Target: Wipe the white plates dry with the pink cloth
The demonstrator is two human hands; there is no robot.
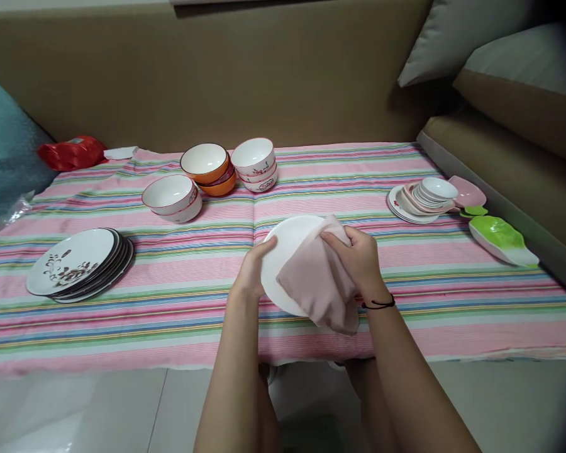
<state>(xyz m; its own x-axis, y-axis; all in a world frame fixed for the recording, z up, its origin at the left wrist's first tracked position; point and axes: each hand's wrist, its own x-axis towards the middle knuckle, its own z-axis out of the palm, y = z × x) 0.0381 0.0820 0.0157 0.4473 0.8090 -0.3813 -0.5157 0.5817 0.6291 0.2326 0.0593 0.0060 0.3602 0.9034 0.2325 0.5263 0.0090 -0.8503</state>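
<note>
A round white plate [279, 283] is held tilted over the front of the striped cloth. My left hand [253, 267] grips its left rim, thumb on the upper face and fingers hidden beneath. My right hand [358, 255] is closed on a pale pink cloth [314, 277] at the plate's right side. The cloth drapes across the right part of the plate and hangs past its lower edge. Whether the right fingers also touch the plate's rim is hidden by the cloth.
Stacked patterned plates [75, 261] lie at left. White bowls [172, 196], orange bowls [207, 165] and more white bowls [255, 160] stand behind. Small dishes [429, 198] and a green leaf-shaped dish [500, 239] are at right, on the striped cloth [183, 333]. Cushions [519, 75] rest behind.
</note>
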